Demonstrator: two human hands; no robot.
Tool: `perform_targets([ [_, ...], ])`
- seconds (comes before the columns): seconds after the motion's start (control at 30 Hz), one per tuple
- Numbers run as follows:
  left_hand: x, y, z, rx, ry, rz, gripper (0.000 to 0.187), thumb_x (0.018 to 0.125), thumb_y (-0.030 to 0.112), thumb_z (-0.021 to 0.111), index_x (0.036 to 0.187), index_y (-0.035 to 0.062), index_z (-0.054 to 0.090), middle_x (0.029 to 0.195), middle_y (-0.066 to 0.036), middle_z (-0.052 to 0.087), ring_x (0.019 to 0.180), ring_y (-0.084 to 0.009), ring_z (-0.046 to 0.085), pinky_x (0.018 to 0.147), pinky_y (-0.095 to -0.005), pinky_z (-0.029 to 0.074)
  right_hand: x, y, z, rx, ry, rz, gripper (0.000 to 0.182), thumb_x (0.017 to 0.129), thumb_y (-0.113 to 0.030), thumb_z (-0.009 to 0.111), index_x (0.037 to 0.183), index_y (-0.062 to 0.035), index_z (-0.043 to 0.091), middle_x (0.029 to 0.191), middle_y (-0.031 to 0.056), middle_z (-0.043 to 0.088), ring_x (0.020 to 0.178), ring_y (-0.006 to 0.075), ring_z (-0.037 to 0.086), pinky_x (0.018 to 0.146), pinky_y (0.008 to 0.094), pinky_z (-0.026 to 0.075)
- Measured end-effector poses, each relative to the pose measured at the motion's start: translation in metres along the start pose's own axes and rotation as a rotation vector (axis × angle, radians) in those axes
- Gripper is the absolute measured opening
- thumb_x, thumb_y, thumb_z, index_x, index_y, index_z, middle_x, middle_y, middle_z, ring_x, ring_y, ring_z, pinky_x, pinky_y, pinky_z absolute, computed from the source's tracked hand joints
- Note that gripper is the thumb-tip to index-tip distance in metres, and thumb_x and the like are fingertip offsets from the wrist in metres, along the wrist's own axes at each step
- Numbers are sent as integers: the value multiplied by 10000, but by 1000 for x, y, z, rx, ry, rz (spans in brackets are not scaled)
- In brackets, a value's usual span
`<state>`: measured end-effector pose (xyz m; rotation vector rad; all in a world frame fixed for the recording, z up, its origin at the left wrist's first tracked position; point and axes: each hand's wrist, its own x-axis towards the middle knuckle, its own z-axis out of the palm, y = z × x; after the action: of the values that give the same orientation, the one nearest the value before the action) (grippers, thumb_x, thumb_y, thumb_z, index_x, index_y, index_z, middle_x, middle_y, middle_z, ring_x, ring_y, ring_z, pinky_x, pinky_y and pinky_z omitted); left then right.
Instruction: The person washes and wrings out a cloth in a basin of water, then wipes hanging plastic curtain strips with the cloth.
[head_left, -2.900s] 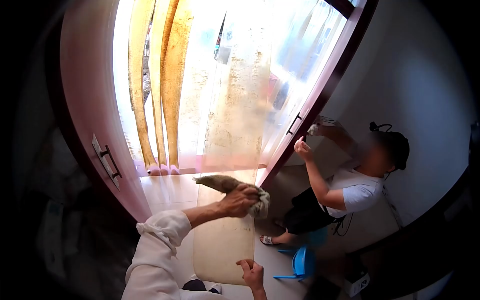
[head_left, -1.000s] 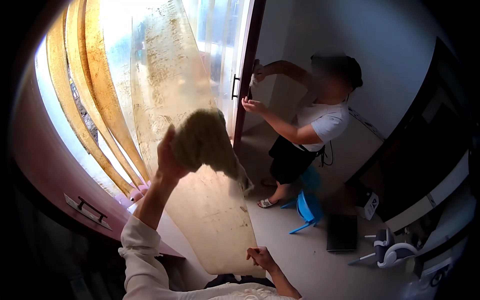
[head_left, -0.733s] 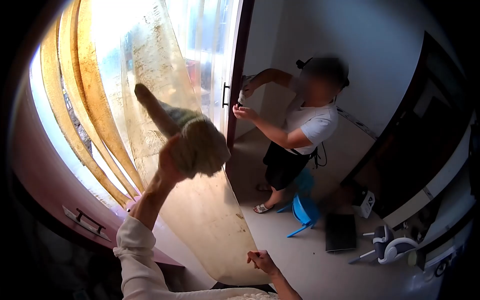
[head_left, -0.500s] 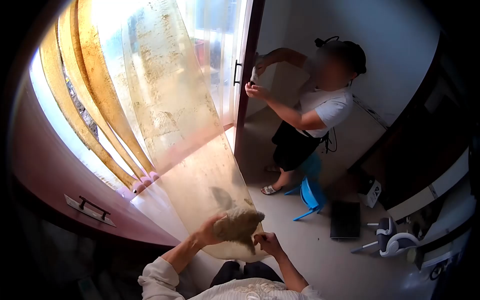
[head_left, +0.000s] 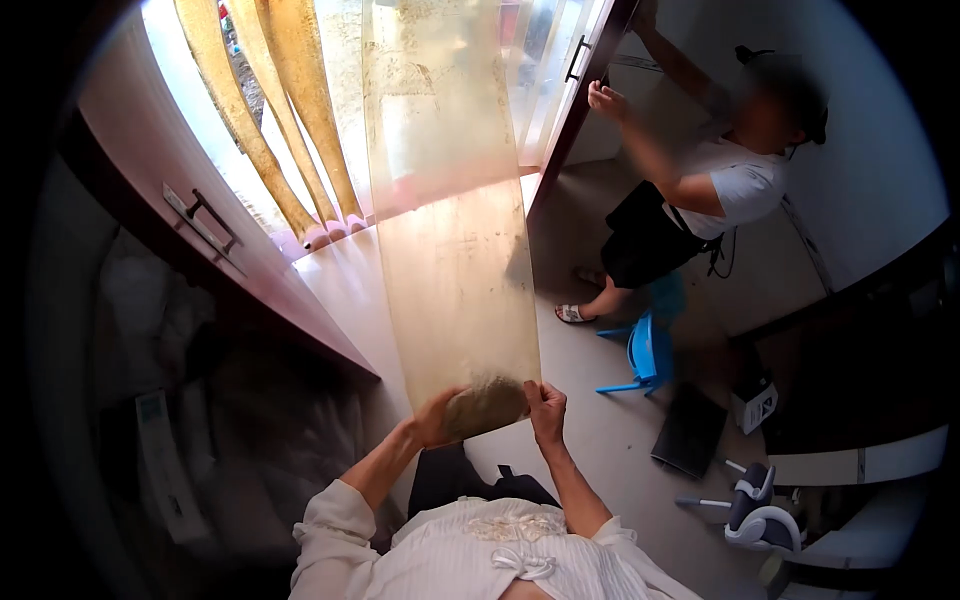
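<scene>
A long, translucent, yellowed plastic curtain strip (head_left: 455,270) with brown stains runs from the bright doorway down to my body. At its lower end, my left hand (head_left: 438,418) is closed on a grey-brown cloth (head_left: 487,406), which overlaps the strip there. My right hand (head_left: 545,410) pinches the strip's right edge near the lower corner, just beside the cloth. Part of my left fingers is hidden around the cloth.
More yellowed strips (head_left: 300,110) hang bunched at the doorway's left, near a door with a handle (head_left: 205,225). To the right stands a person in a white top (head_left: 735,190), arms raised toward the door frame. A blue chair (head_left: 645,355) and a black flat object (head_left: 690,430) are on the floor.
The cloth has moved from hanging loosely over the strip to lying flat against its lower end. My right hand has come up to the edge. The view has turned left.
</scene>
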<state>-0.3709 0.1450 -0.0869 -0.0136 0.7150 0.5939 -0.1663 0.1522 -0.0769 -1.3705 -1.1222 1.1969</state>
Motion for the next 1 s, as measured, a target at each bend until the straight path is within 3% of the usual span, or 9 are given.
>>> perform_targets([
  [0.27,-4,-101,31,-6,79,110,399,822,375,489,1033,47,573,953,-93,622,836,-191,592,740,-322,481,-51,24,-56,-79,-14,-76,382,803,-257,664,563,-82,424,544,-76,387,524,24,323,452,214,270],
  [0.4,-12,-166,28,287,174,55,428,817,331,497,1091,4,533,997,-93,600,863,-187,577,808,-293,459,-67,1,-70,-20,-24,-26,424,778,-272,692,537,-90,394,512,-85,355,501,29,292,442,230,245],
  [0.53,-11,-229,14,163,233,51,324,819,305,522,1010,51,591,897,-59,626,851,-159,585,782,-291,473,-69,-14,-86,185,-324,39,211,768,-190,706,702,-24,593,532,-84,415,472,16,351,420,209,267],
  [0.6,-9,-244,-10,-312,-11,23,323,831,319,504,989,62,616,923,-58,637,878,-175,591,806,-323,474,-71,-35,-95,170,-423,145,116,795,-108,649,849,-5,645,535,-83,435,441,6,343,393,199,236],
  [0.7,-62,-182,68,-255,-67,326,455,878,331,359,1160,23,540,1147,-115,574,1061,-256,536,968,-411,373,-79,-63,-101,315,-610,211,196,823,-64,543,977,17,633,538,-74,441,418,9,305,382,192,201],
  [0.73,-69,-160,81,81,-7,593,497,886,342,339,1203,-12,486,1203,-156,525,1119,-289,489,1002,-428,332,-84,-65,-99,335,-576,246,169,835,-62,554,958,15,640,518,-73,441,401,11,310,370,205,195],
  [0.8,-80,-107,106,-242,-244,489,531,905,359,323,1220,-53,438,1238,-191,481,1141,-314,467,1013,-436,324,-93,-62,-106,356,-593,231,155,834,-74,559,917,22,648,509,-64,442,397,13,315,369,206,198],
  [0.93,-97,-29,166,-30,-435,779,488,914,353,294,1175,-20,471,1177,-168,509,1094,-291,496,955,-457,390,-118,-51,-103,271,-623,250,164,840,-128,584,792,13,653,459,-55,400,384,13,296,369,207,183],
  [1.0,-100,2,186,117,-488,762,460,911,346,328,1146,-15,488,1142,-162,525,1086,-278,502,919,-460,420,-124,-47,-97,270,-607,237,193,844,-163,595,764,2,656,455,-63,387,385,12,285,371,209,176],
])
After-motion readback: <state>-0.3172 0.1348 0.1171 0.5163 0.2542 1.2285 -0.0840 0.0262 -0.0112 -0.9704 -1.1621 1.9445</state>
